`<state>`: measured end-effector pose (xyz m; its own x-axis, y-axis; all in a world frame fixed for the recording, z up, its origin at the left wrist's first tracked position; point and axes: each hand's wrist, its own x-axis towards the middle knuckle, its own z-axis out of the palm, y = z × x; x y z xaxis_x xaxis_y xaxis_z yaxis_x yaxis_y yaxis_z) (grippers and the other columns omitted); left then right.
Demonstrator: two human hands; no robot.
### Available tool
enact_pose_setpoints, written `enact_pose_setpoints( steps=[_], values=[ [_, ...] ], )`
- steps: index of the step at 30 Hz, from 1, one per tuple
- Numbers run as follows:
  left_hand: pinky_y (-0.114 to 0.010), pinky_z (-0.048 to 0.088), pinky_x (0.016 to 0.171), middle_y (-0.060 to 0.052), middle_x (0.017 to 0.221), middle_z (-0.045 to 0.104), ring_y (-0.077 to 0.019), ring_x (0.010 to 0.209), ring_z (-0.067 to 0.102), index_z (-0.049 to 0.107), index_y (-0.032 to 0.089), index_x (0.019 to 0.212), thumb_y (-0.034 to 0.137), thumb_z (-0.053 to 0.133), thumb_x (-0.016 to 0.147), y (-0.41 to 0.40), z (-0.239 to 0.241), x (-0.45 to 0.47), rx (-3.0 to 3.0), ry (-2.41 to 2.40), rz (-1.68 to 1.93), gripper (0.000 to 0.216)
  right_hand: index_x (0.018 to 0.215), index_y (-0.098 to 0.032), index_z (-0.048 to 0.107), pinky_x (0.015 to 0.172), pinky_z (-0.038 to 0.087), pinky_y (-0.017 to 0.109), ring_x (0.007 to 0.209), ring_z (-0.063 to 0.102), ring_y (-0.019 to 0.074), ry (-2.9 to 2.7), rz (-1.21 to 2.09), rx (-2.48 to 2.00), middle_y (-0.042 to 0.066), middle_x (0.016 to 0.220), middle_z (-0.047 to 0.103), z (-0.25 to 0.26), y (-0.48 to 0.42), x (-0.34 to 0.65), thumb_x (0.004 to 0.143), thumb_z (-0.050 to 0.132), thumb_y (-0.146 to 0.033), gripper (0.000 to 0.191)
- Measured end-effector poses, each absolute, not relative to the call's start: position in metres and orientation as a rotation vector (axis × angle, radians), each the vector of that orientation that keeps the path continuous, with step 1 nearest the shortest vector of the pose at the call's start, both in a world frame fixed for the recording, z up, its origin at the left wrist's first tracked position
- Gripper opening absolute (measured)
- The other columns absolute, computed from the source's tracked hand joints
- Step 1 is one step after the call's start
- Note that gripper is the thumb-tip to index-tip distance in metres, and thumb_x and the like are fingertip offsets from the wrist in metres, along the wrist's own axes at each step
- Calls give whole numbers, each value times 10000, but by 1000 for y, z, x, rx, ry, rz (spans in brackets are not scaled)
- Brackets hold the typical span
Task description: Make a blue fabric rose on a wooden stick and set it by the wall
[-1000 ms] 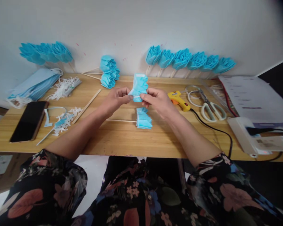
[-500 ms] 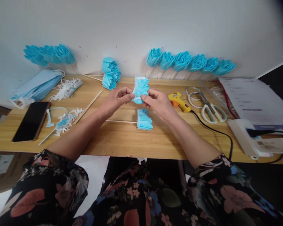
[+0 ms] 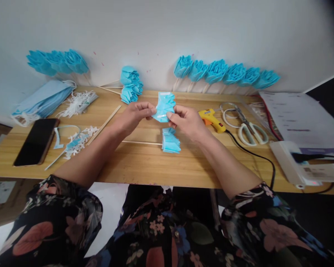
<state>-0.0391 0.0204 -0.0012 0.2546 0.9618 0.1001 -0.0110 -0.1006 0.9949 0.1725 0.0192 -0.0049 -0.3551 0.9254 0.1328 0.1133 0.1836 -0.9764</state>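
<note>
wood desk (image 3: 139, 167) up against a pale wall (image 3: 156, 29). left hand (image 3: 136, 115) and right hand (image 3: 187, 119) both pinching this blue piece (image 3: 164, 105), long axis wallward, frilly edge facing right.

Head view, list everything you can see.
scalloped piece: 1, blue, centre, held
petalled piece with stick: 1, blue, front centre
stemmed flowers: about 12, blue, along the back
face masks: stack, blue, back left
fringed bundle: 1, white, back left
fringed stick: 1, white and blue, left
looped strip: 1, blue, left
phone: 1, black, left
loose sticks: about 2, tan, left
glue gun: 1, yellow, right
scissors: 1, white handles, right
ring: 1, white, left of scissors
papers: uncounted, white, far right
power strip: 1, white, front right
cables: uncounted, black, right
table: 1, brown, centre
wall: 1, white, behind table
carton: 1, brown, lower left
floral sleeves: 2, black, lower corners
left hand: 1, bare, centre
right hand: 1, bare, centre
</note>
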Motion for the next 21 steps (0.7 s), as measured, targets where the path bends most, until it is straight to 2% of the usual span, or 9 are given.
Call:
enact_pose_setpoints(
  steps=[6,11,17,21],
  values=[
    [-277,417,643,-4,651,597,-120,636,525,669,178,670,458,858,713,25,-5,-43,1337,905,1067,341,696,-203,644,561,434,237,553,523,78,-1549,1466,-967,-21,635,666,2,16,174,773,805,-517,361],
    [-287,413,630,-10,662,574,-129,634,513,652,184,690,553,828,738,28,-9,-44,1308,899,1126,412,738,-202,673,577,460,230,572,548,77,-1496,1493,-944,-17,673,692,1,17,173,773,800,-489,315],
    [-295,415,701,6,669,515,-156,714,487,617,218,717,484,708,890,12,4,-36,1586,1265,1524,330,713,-206,657,560,461,230,581,549,90,-1471,1249,-993,-18,659,676,-3,16,167,799,760,-467,292],
    [-343,404,797,-12,724,548,-188,784,501,640,224,744,390,729,885,-11,19,-24,1886,1255,1449,235,743,-216,630,584,486,240,612,580,102,-1467,1122,-1012,-24,668,657,-8,14,162,821,751,-490,309]
  ],
)
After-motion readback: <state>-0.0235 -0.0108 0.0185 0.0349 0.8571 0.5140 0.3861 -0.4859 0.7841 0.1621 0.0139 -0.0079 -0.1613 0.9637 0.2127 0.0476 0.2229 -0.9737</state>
